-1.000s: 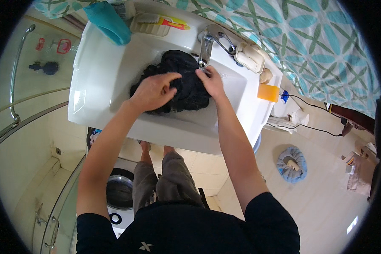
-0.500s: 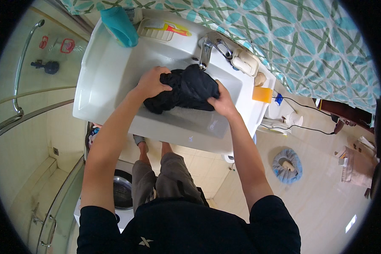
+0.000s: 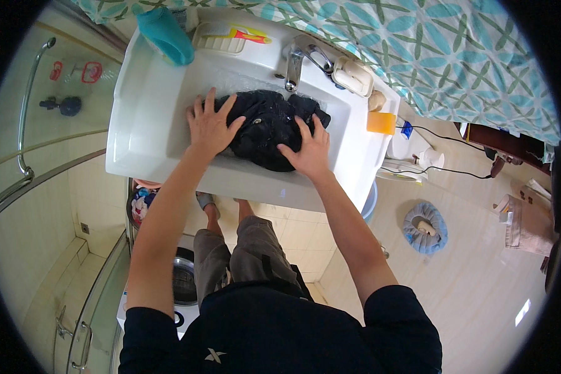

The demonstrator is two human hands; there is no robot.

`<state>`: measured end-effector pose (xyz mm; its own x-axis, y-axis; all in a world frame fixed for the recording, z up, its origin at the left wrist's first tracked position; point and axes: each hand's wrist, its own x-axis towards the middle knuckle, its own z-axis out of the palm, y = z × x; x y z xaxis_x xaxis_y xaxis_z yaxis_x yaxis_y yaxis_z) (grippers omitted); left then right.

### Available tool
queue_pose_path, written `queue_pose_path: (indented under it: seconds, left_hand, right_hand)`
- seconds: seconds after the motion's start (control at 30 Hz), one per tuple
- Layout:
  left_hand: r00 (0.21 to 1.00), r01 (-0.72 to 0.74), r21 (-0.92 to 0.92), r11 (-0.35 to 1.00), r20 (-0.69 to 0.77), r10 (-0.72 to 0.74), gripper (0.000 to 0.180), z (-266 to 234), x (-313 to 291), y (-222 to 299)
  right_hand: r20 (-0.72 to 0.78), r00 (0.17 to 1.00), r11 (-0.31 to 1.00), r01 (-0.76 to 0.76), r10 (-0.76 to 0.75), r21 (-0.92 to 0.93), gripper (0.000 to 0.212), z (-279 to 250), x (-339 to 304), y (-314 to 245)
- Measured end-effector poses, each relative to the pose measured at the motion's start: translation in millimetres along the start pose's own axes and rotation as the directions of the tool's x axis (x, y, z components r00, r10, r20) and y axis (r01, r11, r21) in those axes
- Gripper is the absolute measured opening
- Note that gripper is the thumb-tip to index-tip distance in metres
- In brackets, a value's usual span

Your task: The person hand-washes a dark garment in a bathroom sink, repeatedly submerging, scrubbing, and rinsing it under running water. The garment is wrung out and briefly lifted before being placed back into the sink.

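Left hand: your left hand (image 3: 210,128) lies flat on the left side of the dark garment (image 3: 269,126), fingers fanned wide and gripping nothing.
Right hand: your right hand (image 3: 309,151) presses the cloth's front right edge, fingers spread, palm down.
Garment: one black wet bundle, sitting in the basin of the white sink (image 3: 143,112), just below the tap (image 3: 293,59).
Doing it well: I'd say keep both palms flat and push straight down into the basin, so the cloth stays bunched between your hands and doesn't slide up the sink wall.
Watch out: the bundle crowds the tap, so I'd ease off there.
Count at the sink: one tap, two soap dishes (image 3: 353,76), one teal cloth (image 3: 165,34) on the back rim, one orange sponge (image 3: 381,122) at the right corner.
Count on the floor: one blue slipper (image 3: 424,227).
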<state>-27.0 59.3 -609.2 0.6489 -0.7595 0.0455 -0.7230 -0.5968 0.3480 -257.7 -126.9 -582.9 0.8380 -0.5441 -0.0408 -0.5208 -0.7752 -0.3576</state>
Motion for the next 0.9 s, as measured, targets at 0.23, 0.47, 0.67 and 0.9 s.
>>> queue_pose_path:
  seconds: [0.23, 0.47, 0.67, 0.9]
  left_hand:
    - [0.957, 0.003, -0.009, 1.0, 0.291, 0.0, 0.085, 44, 9, 41]
    - [0.928, -0.015, 0.018, 1.0, 0.373, 0.007, 0.065, 58, 55, 39]
    - [0.905, -0.075, -0.035, 0.997, 0.418, 0.083, 0.045, 76, 108, 34]
    - [0.912, 0.079, -0.664, 0.743, 0.349, 0.215, 0.042, 51, 117, -26]
  right_hand:
    - [0.323, 0.94, 0.956, -0.01, 0.11, -0.295, 0.116, 56, 36, -22]
    - [0.335, 0.903, 0.917, -0.134, 0.27, -0.377, 0.094, 75, 81, -21]
    - [0.218, 0.924, 0.902, -0.22, 0.315, -0.372, 0.06, 78, 110, -13]
    - [0.537, 0.813, 0.13, -0.571, 0.225, 0.811, 0.042, 24, 96, 19]
